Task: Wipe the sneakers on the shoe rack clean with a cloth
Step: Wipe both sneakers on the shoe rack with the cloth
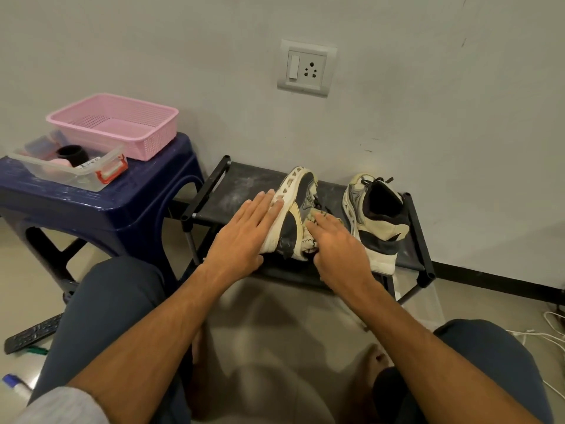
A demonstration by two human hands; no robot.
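Left hand lies open, fingers straight and flat against the sole side of a sneaker that is tipped onto its side on the top shelf of the shoe rack. Right hand is likewise open, its straight fingers pressing a pale cloth onto the upper of that sneaker, so the shoe sits between both palms near the rack's front edge. Its heel end reaches that front edge, and its toe points toward the wall.

Just to the right a second sneaker stands upright, its heel overhanging the front edge and its side close to the rack's right rail. Left of the tipped sneaker the shelf's dusty fabric lies bare out to the left rail.

Beside the rack's left end stands a dark blue stool carrying a pink basket and a clear container. White cables lie on the floor at the far right, well apart from the rack.
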